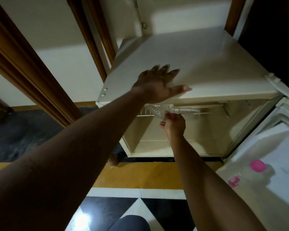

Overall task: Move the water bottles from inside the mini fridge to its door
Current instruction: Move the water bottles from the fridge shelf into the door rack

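Pink-capped bottle already in the right-hand door, right hand gripping another bottle on the shelf, left hand spread flat on the fridge top.

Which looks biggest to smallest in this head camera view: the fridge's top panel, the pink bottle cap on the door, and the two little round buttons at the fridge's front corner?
1. Fridge top panel, by far.
2. Pink bottle cap, though it sits nearer the camera, which inflates it.
3. Round buttons; the two look alike in size.

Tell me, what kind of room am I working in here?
Probably a hotel or guest room, though I can't be sure: a small white mini fridge sits low among wooden door frames, over a patterned tiled floor, with bottled water in its door.
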`<state>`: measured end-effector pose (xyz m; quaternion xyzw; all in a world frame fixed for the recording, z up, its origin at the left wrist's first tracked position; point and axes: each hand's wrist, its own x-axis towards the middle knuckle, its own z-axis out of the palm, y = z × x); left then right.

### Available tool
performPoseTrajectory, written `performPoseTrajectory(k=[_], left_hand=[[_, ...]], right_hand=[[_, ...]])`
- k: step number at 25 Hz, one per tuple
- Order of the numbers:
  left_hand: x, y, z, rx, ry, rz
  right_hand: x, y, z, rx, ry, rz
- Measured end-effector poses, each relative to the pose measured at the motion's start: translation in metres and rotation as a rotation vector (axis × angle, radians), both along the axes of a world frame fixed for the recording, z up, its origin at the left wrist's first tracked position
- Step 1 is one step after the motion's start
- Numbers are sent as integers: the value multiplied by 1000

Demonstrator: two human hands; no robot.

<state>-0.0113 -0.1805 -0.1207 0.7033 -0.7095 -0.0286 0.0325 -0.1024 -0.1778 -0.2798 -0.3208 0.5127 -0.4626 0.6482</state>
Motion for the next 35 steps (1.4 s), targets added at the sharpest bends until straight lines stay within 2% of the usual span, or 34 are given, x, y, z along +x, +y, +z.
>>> performPoseTrajectory(k=[4, 8, 11, 19, 24, 29, 35], left_hand=[[-2, 1, 0, -5, 32, -8], [2, 2, 1, -23, 31, -13], [0, 2, 1, -31, 7, -16], [5, -1, -4, -84, 2, -82], [13, -14, -14, -111, 5, -100], [13, -15, -16, -107, 13, -78], [8, -9, -10, -88, 36, -72]], right_hand=[[-36, 28, 23, -288, 393, 13], [-98, 57, 74, -473, 579, 164], [-155, 71, 114, -584, 945, 325], [-267, 130, 184, -329, 1473, 468], [-280, 136, 167, -168, 1641, 545], [-269, 123, 126, -28, 1714, 544], [-263, 118, 96, 59, 1671, 556]])
